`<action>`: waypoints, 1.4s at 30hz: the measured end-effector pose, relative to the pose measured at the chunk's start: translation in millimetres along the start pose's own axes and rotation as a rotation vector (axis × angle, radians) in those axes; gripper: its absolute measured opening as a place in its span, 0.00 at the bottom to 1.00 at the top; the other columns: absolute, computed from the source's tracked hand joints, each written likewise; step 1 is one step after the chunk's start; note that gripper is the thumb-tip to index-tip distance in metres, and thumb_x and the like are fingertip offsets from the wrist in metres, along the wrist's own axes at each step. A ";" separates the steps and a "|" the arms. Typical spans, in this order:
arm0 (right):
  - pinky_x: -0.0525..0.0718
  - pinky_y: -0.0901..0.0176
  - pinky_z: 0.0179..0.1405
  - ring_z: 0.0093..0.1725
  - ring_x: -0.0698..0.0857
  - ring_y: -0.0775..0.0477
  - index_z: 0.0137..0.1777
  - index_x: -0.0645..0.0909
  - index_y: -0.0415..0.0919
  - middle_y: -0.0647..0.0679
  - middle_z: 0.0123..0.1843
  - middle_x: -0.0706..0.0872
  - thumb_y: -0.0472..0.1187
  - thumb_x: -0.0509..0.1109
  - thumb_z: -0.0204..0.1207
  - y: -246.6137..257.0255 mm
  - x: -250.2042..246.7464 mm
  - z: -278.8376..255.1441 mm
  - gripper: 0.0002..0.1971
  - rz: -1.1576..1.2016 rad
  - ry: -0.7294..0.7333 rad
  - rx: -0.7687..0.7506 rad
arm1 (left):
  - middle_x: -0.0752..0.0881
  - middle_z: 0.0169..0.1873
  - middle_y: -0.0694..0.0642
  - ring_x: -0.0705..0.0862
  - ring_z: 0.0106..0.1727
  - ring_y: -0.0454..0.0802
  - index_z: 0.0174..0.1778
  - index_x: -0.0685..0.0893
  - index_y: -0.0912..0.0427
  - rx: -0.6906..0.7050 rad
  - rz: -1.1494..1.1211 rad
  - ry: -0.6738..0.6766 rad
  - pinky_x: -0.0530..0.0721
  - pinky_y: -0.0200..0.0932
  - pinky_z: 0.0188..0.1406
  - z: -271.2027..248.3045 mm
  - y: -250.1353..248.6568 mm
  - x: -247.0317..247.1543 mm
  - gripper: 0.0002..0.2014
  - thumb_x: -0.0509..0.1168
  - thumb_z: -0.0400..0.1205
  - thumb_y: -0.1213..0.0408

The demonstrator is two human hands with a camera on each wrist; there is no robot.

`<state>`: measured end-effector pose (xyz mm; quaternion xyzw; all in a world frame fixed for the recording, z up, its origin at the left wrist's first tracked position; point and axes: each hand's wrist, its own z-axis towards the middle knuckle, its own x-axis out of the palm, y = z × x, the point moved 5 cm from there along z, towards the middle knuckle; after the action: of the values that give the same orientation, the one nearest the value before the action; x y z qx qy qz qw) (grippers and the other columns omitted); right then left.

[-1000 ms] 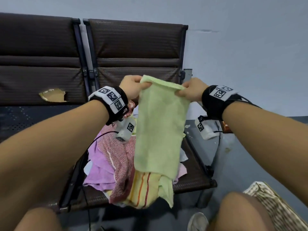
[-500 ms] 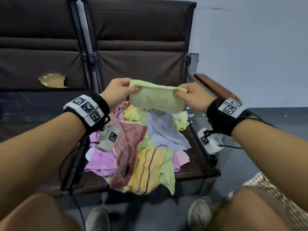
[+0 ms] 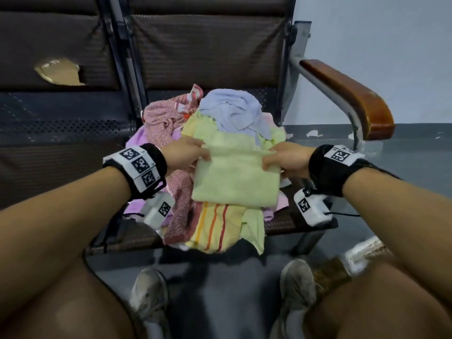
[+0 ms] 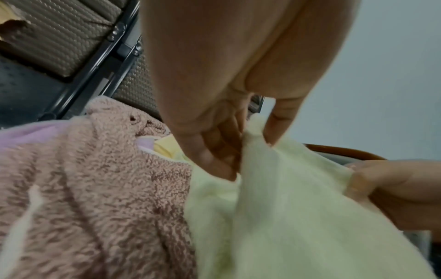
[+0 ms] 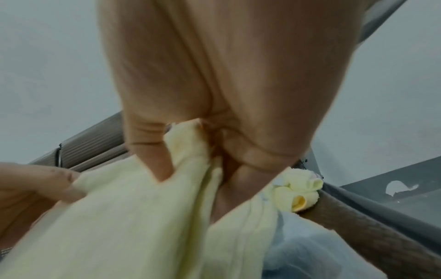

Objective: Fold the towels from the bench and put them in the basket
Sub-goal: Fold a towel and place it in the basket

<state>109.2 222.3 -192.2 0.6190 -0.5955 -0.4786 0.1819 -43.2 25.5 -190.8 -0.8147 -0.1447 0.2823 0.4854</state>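
Observation:
A light green towel (image 3: 234, 177), folded over, lies on top of the towel pile (image 3: 215, 223) on the bench seat. My left hand (image 3: 186, 152) pinches its upper left corner between thumb and fingers; the same green towel (image 4: 298, 207) fills the left wrist view under my left hand (image 4: 253, 136). My right hand (image 3: 283, 160) grips the upper right corner, and the cloth (image 5: 143, 217) is bunched in my right hand (image 5: 195, 151) in the right wrist view. The basket (image 3: 364, 255), woven with a pale rim, shows partly at the lower right behind my knee.
The pile holds a pink fuzzy towel (image 3: 181, 192), a lilac one (image 3: 137, 143), a pale blue one (image 3: 232, 111) and a yellow striped one (image 3: 215, 228). A wooden armrest (image 3: 349, 94) bounds the seat's right side. My shoes (image 3: 149, 294) stand on the grey floor.
The green towel hung full length from both hands a second ago. It has since been folded over and lowered onto the pile, with both hands still holding its top corners.

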 end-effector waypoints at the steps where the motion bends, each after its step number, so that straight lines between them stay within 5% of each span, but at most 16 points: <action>1: 0.82 0.60 0.30 0.34 0.85 0.48 0.39 0.81 0.38 0.46 0.34 0.84 0.29 0.69 0.74 0.5 -4.9 9.6 0.05 0.034 -0.077 -0.036 | 0.86 0.49 0.64 0.85 0.49 0.60 0.57 0.84 0.67 0.036 -0.010 -0.082 0.87 0.48 0.42 10.2 -1.8 -2.8 0.09 0.67 0.82 0.71; 3: 0.87 0.52 0.34 0.39 0.88 0.43 0.41 0.84 0.34 0.42 0.39 0.88 0.32 0.71 0.75 0.5 -14.6 27.5 0.03 0.020 -0.245 -0.108 | 0.85 0.47 0.62 0.83 0.46 0.56 0.59 0.83 0.63 0.081 -0.012 -0.224 0.84 0.45 0.40 31.4 -1.5 -9.5 0.11 0.70 0.82 0.66; 5: 0.90 0.47 0.46 0.46 0.90 0.41 0.45 0.87 0.33 0.40 0.46 0.91 0.36 0.72 0.75 -0.3 -22.3 43.9 0.06 -0.048 -0.375 -0.141 | 0.89 0.50 0.62 0.86 0.47 0.56 0.60 0.85 0.63 0.099 0.005 -0.329 0.87 0.52 0.51 49.6 0.6 -12.3 0.14 0.71 0.81 0.61; 7: 0.87 0.55 0.40 0.42 0.88 0.45 0.38 0.86 0.40 0.47 0.39 0.89 0.39 0.71 0.75 2.0 -25.2 55.9 0.06 -0.069 -0.428 -0.160 | 0.91 0.50 0.60 0.88 0.47 0.58 0.58 0.87 0.59 0.119 0.058 -0.427 0.88 0.54 0.54 60.0 -1.2 -11.9 0.14 0.71 0.81 0.56; 9: 0.81 0.57 0.36 0.38 0.83 0.46 0.33 0.82 0.41 0.49 0.33 0.83 0.40 0.70 0.75 6.2 -28.8 67.2 0.09 -0.089 -0.484 -0.172 | 0.90 0.45 0.56 0.88 0.42 0.55 0.57 0.87 0.57 0.142 0.081 -0.496 0.89 0.49 0.45 66.4 -5.4 -10.5 0.13 0.70 0.81 0.56; 12: 0.81 0.54 0.49 0.47 0.81 0.46 0.51 0.85 0.41 0.48 0.45 0.84 0.44 0.68 0.76 9.4 -36.7 77.8 0.09 -0.190 -0.568 -0.185 | 0.86 0.50 0.52 0.86 0.42 0.50 0.71 0.81 0.55 0.126 0.016 -0.499 0.84 0.39 0.36 71.3 -7.4 -8.1 0.21 0.70 0.82 0.57; 14: 0.81 0.56 0.58 0.53 0.81 0.49 0.63 0.81 0.48 0.51 0.55 0.84 0.46 0.69 0.78 15.9 -39.2 74.5 0.15 -0.324 -0.581 -0.251 | 0.84 0.58 0.51 0.84 0.54 0.49 0.74 0.77 0.53 0.180 0.077 -0.489 0.84 0.41 0.50 64.6 -9.6 -5.8 0.25 0.72 0.80 0.56; 16: 0.83 0.53 0.60 0.51 0.84 0.50 0.58 0.84 0.49 0.52 0.55 0.87 0.46 0.70 0.77 25.0 -35.5 63.5 0.11 -0.444 -0.563 -0.350 | 0.83 0.60 0.52 0.82 0.59 0.48 0.68 0.81 0.53 0.329 0.299 -0.439 0.80 0.44 0.61 47.7 -15.5 2.0 0.22 0.73 0.77 0.58; 19: 0.86 0.50 0.56 0.47 0.88 0.51 0.47 0.90 0.47 0.54 0.45 0.92 0.48 0.71 0.77 20.8 -15.7 44.1 0.08 -0.518 -0.321 -0.365 | 0.83 0.59 0.50 0.82 0.59 0.49 0.65 0.81 0.52 0.434 0.532 -0.127 0.81 0.50 0.63 26.7 -6.1 19.5 0.25 0.73 0.71 0.56; 22: 0.83 0.54 0.62 0.58 0.87 0.52 0.64 0.87 0.49 0.54 0.60 0.90 0.57 0.72 0.77 -3.2 13.4 26.1 0.20 -0.729 -0.050 -0.345 | 0.80 0.71 0.57 0.79 0.69 0.56 0.78 0.74 0.55 0.426 0.833 0.047 0.76 0.48 0.71 17.3 23.1 29.9 0.38 0.77 0.70 0.62; 24: 0.77 0.57 0.71 0.70 0.82 0.49 0.78 0.76 0.46 0.51 0.73 0.83 0.59 0.73 0.76 -15.6 25.1 21.1 0.32 -0.837 -0.005 -0.366 | 0.79 0.74 0.59 0.78 0.73 0.59 0.79 0.74 0.57 0.459 0.893 -0.007 0.73 0.46 0.72 15.9 32.5 29.9 0.35 0.74 0.74 0.69; 26: 0.72 0.59 0.73 0.75 0.78 0.47 0.82 0.70 0.44 0.48 0.78 0.79 0.59 0.75 0.75 -19.4 30.2 20.3 0.38 -0.833 -0.032 -0.388 | 0.86 0.65 0.60 0.83 0.66 0.60 0.74 0.80 0.57 0.501 0.815 -0.131 0.78 0.49 0.64 15.5 29.9 25.6 0.26 0.69 0.78 0.70; 30: 0.78 0.52 0.67 0.68 0.82 0.42 0.77 0.76 0.42 0.45 0.70 0.85 0.49 0.73 0.79 -16.0 32.0 16.9 0.27 -0.896 -0.079 -0.426 | 0.90 0.54 0.57 0.86 0.56 0.57 0.63 0.87 0.57 0.528 0.705 -0.226 0.80 0.47 0.53 12.2 17.9 18.7 0.15 0.68 0.81 0.68; 33: 0.79 0.51 0.52 0.50 0.83 0.41 0.57 0.82 0.39 0.43 0.49 0.87 0.36 0.63 0.82 -8.9 24.3 7.0 0.08 -0.814 -0.141 -0.474 | 0.90 0.46 0.54 0.86 0.49 0.55 0.55 0.87 0.55 0.513 0.651 -0.238 0.81 0.49 0.47 6.5 9.9 13.0 0.08 0.68 0.81 0.63; 38: 0.73 0.54 0.41 0.37 0.77 0.53 0.37 0.79 0.49 0.54 0.35 0.79 0.33 0.63 0.81 1.2 4.9 -5.0 0.13 -0.432 -0.169 -0.444 | 0.81 0.29 0.45 0.77 0.29 0.44 0.37 0.83 0.56 0.426 0.426 -0.257 0.73 0.43 0.29 4.8 12.4 -4.6 0.16 0.68 0.82 0.47; 42: 0.79 0.56 0.48 0.45 0.84 0.52 0.48 0.86 0.44 0.51 0.46 0.88 0.44 0.68 0.82 0.8 5.9 4.3 0.07 -0.311 -0.158 -0.350 | 0.81 0.31 0.52 0.79 0.34 0.50 0.38 0.83 0.57 0.320 0.397 -0.309 0.76 0.49 0.35 13.3 17.6 -8.8 0.18 0.66 0.84 0.46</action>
<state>104.3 218.3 -195.9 0.6231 -0.4133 -0.6436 0.1636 -58.9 21.9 -208.3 -0.6876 -0.0082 0.5115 0.5152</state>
